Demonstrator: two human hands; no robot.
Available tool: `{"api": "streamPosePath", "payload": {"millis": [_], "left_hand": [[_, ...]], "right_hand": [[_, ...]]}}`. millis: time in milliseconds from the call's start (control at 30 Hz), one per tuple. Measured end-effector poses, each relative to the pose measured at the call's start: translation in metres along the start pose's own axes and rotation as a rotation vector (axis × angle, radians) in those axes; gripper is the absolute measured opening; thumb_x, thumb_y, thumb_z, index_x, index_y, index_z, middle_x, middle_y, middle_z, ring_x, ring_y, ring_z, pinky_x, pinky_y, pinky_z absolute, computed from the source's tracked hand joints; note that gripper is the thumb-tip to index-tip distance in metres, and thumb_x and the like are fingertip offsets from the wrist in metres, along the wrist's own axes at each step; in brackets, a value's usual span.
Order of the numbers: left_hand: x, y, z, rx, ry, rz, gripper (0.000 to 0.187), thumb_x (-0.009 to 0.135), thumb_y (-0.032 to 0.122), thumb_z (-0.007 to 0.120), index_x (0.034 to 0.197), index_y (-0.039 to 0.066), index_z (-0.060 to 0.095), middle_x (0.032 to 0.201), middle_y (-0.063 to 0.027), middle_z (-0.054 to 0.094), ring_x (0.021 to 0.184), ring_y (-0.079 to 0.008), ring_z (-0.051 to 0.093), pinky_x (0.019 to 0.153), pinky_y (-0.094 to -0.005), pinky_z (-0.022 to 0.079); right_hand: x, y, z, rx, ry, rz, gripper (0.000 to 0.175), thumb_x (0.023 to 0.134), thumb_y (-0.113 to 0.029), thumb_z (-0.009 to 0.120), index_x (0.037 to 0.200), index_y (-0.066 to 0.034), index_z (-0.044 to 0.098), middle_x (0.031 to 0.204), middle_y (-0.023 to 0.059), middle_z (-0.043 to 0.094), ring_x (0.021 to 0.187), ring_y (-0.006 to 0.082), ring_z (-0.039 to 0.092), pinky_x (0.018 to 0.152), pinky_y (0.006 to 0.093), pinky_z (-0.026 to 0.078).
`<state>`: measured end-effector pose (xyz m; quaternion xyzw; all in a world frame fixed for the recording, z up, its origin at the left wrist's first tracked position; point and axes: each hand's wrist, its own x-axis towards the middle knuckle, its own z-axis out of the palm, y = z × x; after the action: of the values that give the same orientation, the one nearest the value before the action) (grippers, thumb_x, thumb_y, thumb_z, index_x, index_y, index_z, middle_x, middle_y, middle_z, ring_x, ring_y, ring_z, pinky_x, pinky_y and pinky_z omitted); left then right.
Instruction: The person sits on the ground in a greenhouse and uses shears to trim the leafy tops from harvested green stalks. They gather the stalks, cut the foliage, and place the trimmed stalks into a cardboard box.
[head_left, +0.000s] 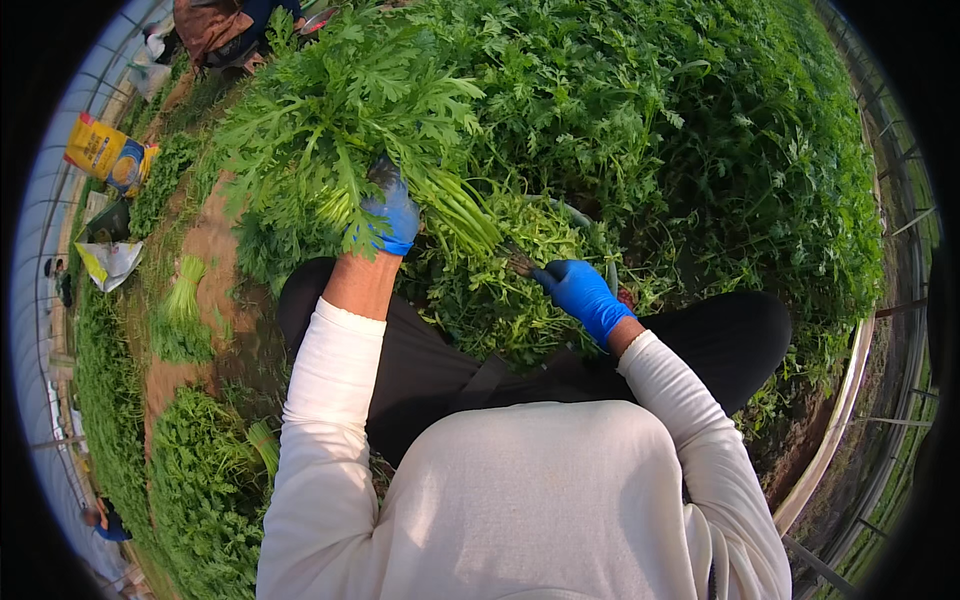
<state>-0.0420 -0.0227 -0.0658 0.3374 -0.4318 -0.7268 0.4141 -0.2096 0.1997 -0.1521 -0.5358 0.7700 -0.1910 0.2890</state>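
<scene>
My left hand (393, 206), in a blue glove, grips a large bunch of leafy greens (352, 112) that look like crown daisy. The leaves spread up and to the left, and the pale cut stems (461, 210) point down towards my right hand. In my blue-gloved right hand (581, 292) is a short, dark, soil-stained tool (519, 261), seemingly a knife; its tip is at the stem ends. Below the stems lies a heap of loose leaves and stem pieces (487, 311) between my legs. A grey curved rim (577, 214) shows behind the heap, perhaps of a tub.
Dense standing greens (712, 135) fill the right and far side. A tied bunch (182, 304) lies on the soil path (206, 247) at left, near a yellow bag (111, 154). Another person (214, 34) is at the upper left. A pale bed edging (832, 435) runs at right.
</scene>
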Motion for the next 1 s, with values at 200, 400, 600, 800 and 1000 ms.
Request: {"api": "streamPosePath", "payload": {"millis": [200,400,600,800,1000], "left_hand": [[0.016,0.037,-0.034,-0.191,0.055,0.061,0.039,0.097,0.027,0.042,0.129,0.005,0.044,0.128,-0.0127,0.049,0.115,-0.0283,0.050,0.103,-0.0437,0.038],[-0.013,0.020,-0.010,-0.287,-0.017,-0.082,0.043,0.099,0.025,0.038,0.136,0.005,0.038,0.136,-0.0119,0.044,0.121,-0.0272,0.047,0.105,-0.0425,0.037],[-0.042,-0.002,0.025,-0.134,-0.279,-0.128,0.053,0.100,0.034,0.032,0.144,0.004,0.029,0.147,-0.0115,0.035,0.127,-0.0277,0.043,0.108,-0.0427,0.034],[-0.066,-0.005,0.001,-0.590,-0.170,-0.112,0.068,0.084,0.030,0.067,0.141,0.009,0.035,0.150,-0.0161,0.023,0.131,-0.0388,0.034,0.109,-0.0586,0.025],[-0.088,-0.046,-0.020,-0.634,0.323,-0.181,0.065,0.082,0.047,0.067,0.136,0.022,0.041,0.135,-0.0170,0.043,0.118,-0.0369,0.049,0.095,-0.0573,0.045]], "right_hand": [[-0.020,0.051,0.000,0.076,-0.152,0.144,0.049,0.085,-0.053,0.057,0.098,-0.0073,0.069,0.086,0.0206,0.067,0.082,0.0372,0.064,0.076,0.0451,0.051],[-0.006,-0.018,-0.042,0.039,0.124,-0.136,0.078,0.073,-0.056,0.072,0.126,-0.0012,0.054,0.123,0.0208,0.058,0.110,0.0351,0.057,0.093,0.0422,0.046],[0.014,-0.093,-0.015,0.477,0.154,-0.339,0.083,0.072,-0.037,0.081,0.133,0.0051,0.043,0.124,0.0248,0.056,0.117,0.0331,0.055,0.099,0.0369,0.044],[0.009,-0.063,-0.018,1.364,-0.255,0.091,0.055,0.075,-0.004,0.075,0.124,0.0024,0.049,0.107,0.0095,0.065,0.092,0.0179,0.063,0.085,0.0302,0.050],[0.009,-0.055,-0.039,1.590,-0.410,-0.024,0.045,0.079,-0.003,0.066,0.121,0.0015,0.053,0.098,0.0094,0.066,0.074,0.0149,0.063,0.059,0.0259,0.052]]}}
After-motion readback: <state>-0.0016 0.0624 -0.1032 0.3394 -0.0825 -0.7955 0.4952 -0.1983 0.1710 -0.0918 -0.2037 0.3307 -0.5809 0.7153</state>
